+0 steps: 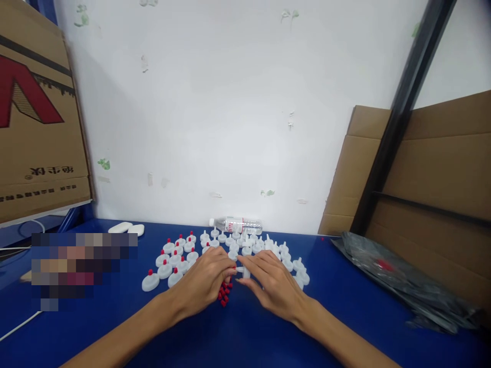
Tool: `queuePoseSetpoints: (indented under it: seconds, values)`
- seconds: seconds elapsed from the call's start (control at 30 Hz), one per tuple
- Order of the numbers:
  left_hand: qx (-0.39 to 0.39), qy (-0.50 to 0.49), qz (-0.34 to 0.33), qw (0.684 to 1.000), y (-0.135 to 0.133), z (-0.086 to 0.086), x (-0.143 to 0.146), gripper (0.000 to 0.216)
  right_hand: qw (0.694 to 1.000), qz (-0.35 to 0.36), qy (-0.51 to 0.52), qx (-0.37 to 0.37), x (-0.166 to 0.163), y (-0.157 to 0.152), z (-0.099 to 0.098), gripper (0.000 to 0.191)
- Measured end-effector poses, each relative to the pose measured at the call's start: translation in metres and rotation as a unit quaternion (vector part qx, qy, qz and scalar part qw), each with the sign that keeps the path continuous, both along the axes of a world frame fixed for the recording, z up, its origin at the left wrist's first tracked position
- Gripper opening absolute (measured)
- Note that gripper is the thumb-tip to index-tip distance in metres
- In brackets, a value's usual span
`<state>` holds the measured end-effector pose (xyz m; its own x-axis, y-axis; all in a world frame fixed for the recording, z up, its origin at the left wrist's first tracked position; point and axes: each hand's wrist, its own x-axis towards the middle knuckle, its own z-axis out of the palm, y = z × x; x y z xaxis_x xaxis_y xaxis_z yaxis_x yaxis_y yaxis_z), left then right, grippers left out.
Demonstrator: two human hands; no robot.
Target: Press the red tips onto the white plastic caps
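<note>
My right hand (274,280) grips a white nozzle lid (246,273) by its round base, the spout turned sideways to the left. My left hand (207,276) has its fingers pinched at the spout's tip, where a bit of red cap (234,267) shows between them. Loose small red caps (223,295) lie in a pile beneath my left hand. To the left stand several white lids with red caps on their spouts (150,280). Behind and right of my hands are many white lids with bare spouts (299,265), partly hidden by my right hand.
A clear plastic bottle (238,225) lies on its side by the wall on the blue table (184,337). White oval items (120,228) rest at the back left. Grey plastic bags (399,278) are on the right. Cardboard boxes (38,128) stand at both sides.
</note>
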<state>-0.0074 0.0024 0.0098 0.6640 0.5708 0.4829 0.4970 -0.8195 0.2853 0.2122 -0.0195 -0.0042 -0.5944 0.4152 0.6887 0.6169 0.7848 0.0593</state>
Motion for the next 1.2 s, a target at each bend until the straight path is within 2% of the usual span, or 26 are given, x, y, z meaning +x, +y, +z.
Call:
queuePoseSetpoints:
  seconds: [0.13, 0.23, 0.37, 0.43, 0.5, 0.6, 0.73, 1.07, 1.2]
  values:
    - [-0.006, -0.008, -0.003, 1.000, -0.002, 0.001, 0.001, 0.036, 0.999, 0.015, -0.006, 0.029, 0.000, -0.001, 0.001, 0.046]
    - [0.005, -0.043, 0.006, 0.999, -0.001, 0.006, 0.002, 0.031, 0.999, -0.013, 0.005, 0.036, -0.002, 0.000, 0.006, 0.049]
    - [-0.004, -0.142, 0.038, 0.989, 0.006, 0.017, -0.002, 0.023, 0.996, -0.068, 0.060, -0.003, -0.004, 0.000, 0.014, 0.063]
    - [0.013, -0.164, 0.069, 0.984, 0.013, 0.020, -0.008, 0.023, 0.994, -0.076, 0.077, -0.030, -0.003, 0.000, 0.014, 0.061]
    - [0.061, -0.130, 0.105, 0.984, 0.023, 0.020, -0.017, 0.023, 0.993, -0.077, 0.076, -0.053, -0.001, 0.000, 0.014, 0.055]
    - [0.128, -0.005, 0.143, 0.981, 0.037, 0.016, -0.031, 0.023, 0.991, -0.080, 0.074, -0.076, 0.002, 0.000, 0.012, 0.051]
    - [0.125, 0.088, 0.173, 0.973, 0.044, 0.010, -0.040, 0.022, 0.991, -0.083, 0.071, -0.078, 0.000, -0.001, 0.011, 0.048]
    - [0.107, 0.144, 0.189, 0.965, 0.046, 0.004, -0.043, 0.026, 0.991, -0.067, 0.051, -0.102, -0.001, -0.003, 0.011, 0.046]
    - [0.111, 0.146, 0.204, 0.962, 0.044, 0.007, -0.043, 0.026, 0.991, -0.068, 0.045, -0.105, -0.001, -0.003, 0.011, 0.044]
